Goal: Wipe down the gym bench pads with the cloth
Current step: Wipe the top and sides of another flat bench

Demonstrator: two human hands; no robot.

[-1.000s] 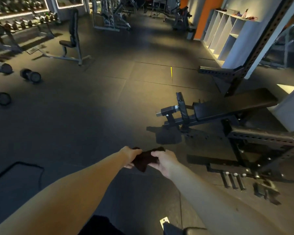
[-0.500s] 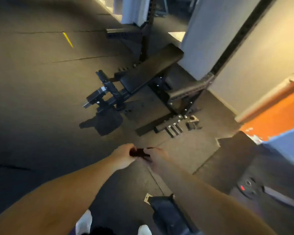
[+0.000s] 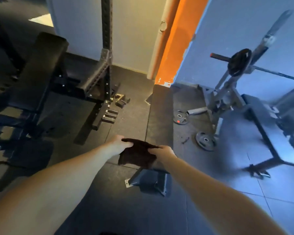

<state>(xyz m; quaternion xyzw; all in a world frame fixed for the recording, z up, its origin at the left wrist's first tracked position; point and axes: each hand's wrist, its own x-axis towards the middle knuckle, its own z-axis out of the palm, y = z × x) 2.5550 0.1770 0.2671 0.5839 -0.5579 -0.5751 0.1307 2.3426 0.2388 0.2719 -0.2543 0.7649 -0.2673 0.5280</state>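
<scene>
Left hand [image 3: 119, 145], right hand [image 3: 163, 152] forward, both curled on cloth [image 3: 137, 155].

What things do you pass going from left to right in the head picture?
bench → rack post → cloth → plate on bar

The cloth [image 3: 137, 154] is a small, dark, brownish-black towel. The left hand [image 3: 119, 144] and the right hand [image 3: 164, 152] each pinch an upper corner, so it is spread between them and its lower part hangs loose above the floor. The bench pad [image 3: 41, 65] is long, black and cushioned. It sits on a dark frame well to the left, apart from the cloth.
</scene>
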